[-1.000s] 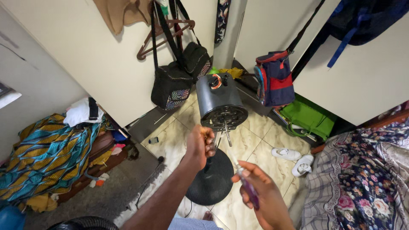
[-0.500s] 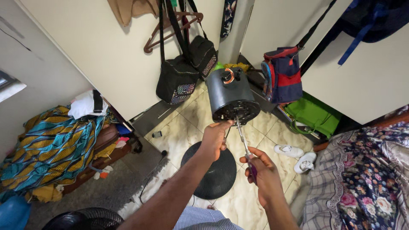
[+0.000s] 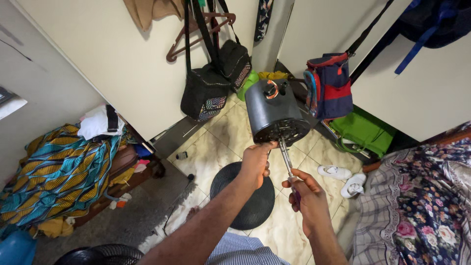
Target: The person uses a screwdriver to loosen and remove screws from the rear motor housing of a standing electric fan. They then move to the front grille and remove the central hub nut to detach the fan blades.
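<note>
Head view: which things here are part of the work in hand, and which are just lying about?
In the work:
left hand gripping the dark fan motor housing
right hand holding a screwdriver up to the housing
round black base below

Lying about:
black bags
blue and red backpack
green bag
white slippers
patterned cloth

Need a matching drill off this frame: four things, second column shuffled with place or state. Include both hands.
1. left hand
2. right hand
3. round black base
4. white sandals

a. on the tiled floor beside the flowered bedspread
b. holds a screwdriver up to the motor housing
c. on the floor, below the hands
d. grips the housing's lower edge

Pairs: 1-d, 2-b, 3-c, 4-a
</note>
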